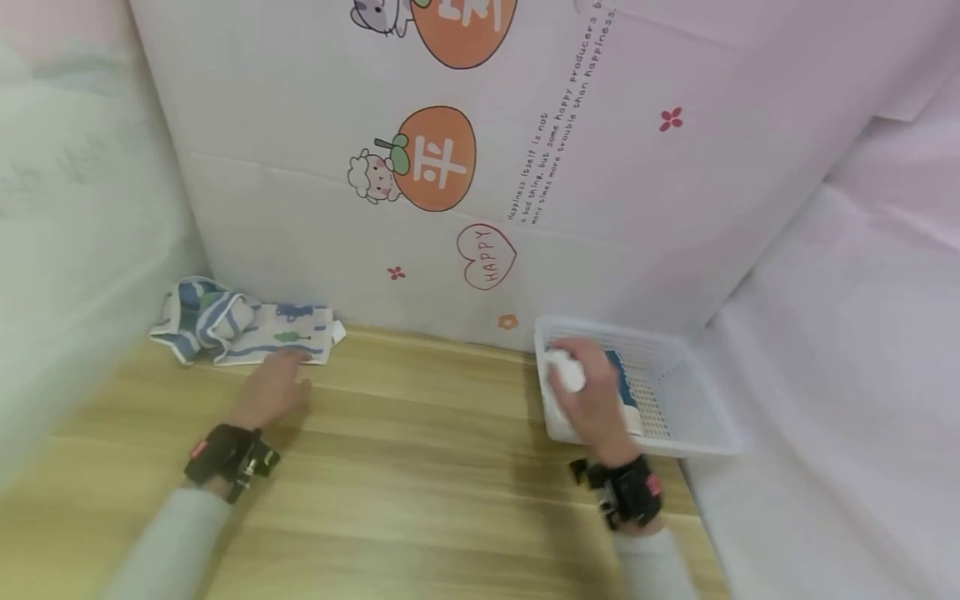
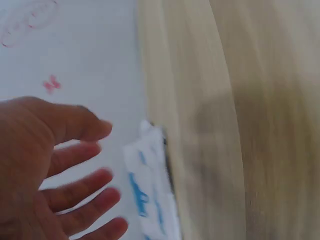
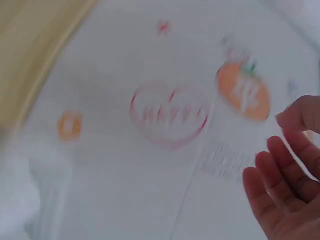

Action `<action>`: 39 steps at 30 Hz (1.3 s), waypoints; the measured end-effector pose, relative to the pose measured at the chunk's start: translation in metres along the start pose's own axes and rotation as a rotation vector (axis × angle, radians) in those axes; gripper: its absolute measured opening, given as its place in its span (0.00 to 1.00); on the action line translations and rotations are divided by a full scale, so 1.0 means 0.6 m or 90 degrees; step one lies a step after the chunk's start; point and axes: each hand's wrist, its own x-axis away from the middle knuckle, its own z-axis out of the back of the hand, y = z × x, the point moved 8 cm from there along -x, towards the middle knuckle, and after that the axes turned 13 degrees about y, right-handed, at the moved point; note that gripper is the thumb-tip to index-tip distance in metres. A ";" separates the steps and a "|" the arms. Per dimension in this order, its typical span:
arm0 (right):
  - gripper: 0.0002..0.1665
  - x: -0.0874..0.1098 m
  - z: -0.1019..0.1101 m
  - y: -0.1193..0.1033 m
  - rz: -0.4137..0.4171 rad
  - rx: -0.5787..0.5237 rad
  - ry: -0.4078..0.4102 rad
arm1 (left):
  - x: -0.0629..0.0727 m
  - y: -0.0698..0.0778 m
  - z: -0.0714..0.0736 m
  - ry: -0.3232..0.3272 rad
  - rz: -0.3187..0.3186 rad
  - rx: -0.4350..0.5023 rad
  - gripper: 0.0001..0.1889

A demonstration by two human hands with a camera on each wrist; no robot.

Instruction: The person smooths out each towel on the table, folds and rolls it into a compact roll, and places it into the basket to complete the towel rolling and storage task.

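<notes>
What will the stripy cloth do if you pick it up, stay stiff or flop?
The stripy cloth will probably flop, since one end is bunched into folds. It's likely light, because the flat part near the left hand looks thin. Pushed there, it might wrinkle rather than roll.

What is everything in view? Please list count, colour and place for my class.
Patterned cloth: 1, white, blue and green, back left
Basket: 1, white, right
White item: 1, white, at basket's left end
Blue item: 1, blue, in basket, partly hidden
Pale piece: 1, cream, in basket
Table: 1, light wood, below
Sheeting: 3 sides, whitish, back and both sides
Fruit prints: 2, orange, back sheeting
Animal prints: 2, grey and white, beside fruit
Heart print: 1, red, back
Flower prints: 3, two red, one orange, back
Wrist straps: 2, black, wrists
Sleeves: 2, pale, forearms
Left hand: 1, by cloth
Right hand: 1, over basket
</notes>
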 end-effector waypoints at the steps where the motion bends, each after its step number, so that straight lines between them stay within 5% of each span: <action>1: 0.16 0.017 -0.019 -0.034 0.022 -0.022 0.003 | -0.008 -0.019 0.005 0.010 0.010 -0.015 0.27; 4: 0.16 0.073 -0.077 -0.110 0.030 -0.072 -0.045 | -0.029 -0.074 0.017 0.037 0.021 -0.069 0.23; 8: 0.19 0.141 -0.131 -0.160 -0.012 -0.067 -0.153 | -0.041 -0.126 0.019 0.022 0.042 -0.099 0.08; 11: 0.18 0.179 -0.153 -0.171 -0.062 -0.064 -0.218 | -0.040 -0.141 0.013 0.000 0.057 -0.082 0.05; 14: 0.18 0.205 -0.165 -0.173 -0.102 -0.069 -0.269 | -0.027 -0.128 -0.005 -0.024 0.047 -0.074 0.03; 19: 0.17 0.226 -0.171 -0.173 -0.125 -0.080 -0.317 | 0.010 -0.042 -0.046 -0.035 -0.049 0.000 0.05; 24: 0.20 0.235 -0.180 -0.167 -0.114 -0.094 -0.314 | 0.038 0.066 -0.049 -0.018 -0.108 0.123 0.05; 28: 0.33 0.231 -0.192 -0.156 -0.106 -0.072 -0.291 | 0.060 0.144 -0.046 -0.018 -0.139 0.205 0.06; 33: 0.46 0.215 -0.199 -0.150 -0.117 -0.039 -0.262 | 0.100 0.236 -0.064 -0.080 -0.201 0.306 0.09; 39: 0.24 0.214 -0.198 -0.142 -0.162 -0.079 -0.287 | 0.145 0.300 -0.084 -0.174 -0.234 0.391 0.07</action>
